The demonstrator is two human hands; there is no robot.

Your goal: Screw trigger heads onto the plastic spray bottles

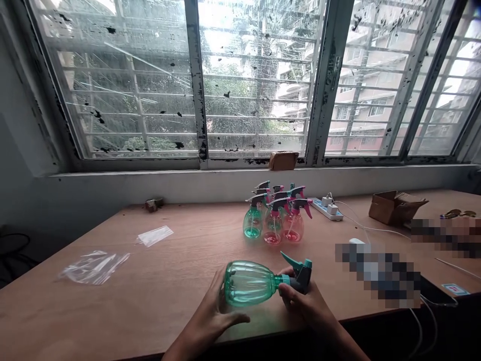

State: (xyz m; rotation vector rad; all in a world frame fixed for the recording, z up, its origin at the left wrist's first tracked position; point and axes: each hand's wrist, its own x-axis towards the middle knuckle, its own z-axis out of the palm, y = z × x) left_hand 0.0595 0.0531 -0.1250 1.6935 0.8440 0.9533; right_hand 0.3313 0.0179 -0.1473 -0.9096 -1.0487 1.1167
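1. Head view, the only one here: a green spray bottle (248, 285) is being held on its side above the near edge of the worktop (169, 291), base to the left, spray head (302, 277) to the right.
2. The right hand (306, 303) is closed round the neck end, just under the spray head. Probably gripped there because it's the narrowest bit, so the weight can be carried one-handed.
3. The left hand (212, 313) is cupped by the base, thumb spread well clear of the plastic. Likely put there as a steadying rest. Whether it's pressed by the hidden fingers can't be told.
4. A bunch of other spray bottles (273, 223), green and pink, is stood upright farther back, packed close, maybe so that elbow room is kept up front. A clear plastic bag (95, 267) is dumped off to the left, out of the way.
5. Looks-wise: see-through green body, softly ribbed, rounded and tapered to the neck; teal collar and trigger, dark grey head. No liquid line can be made out.
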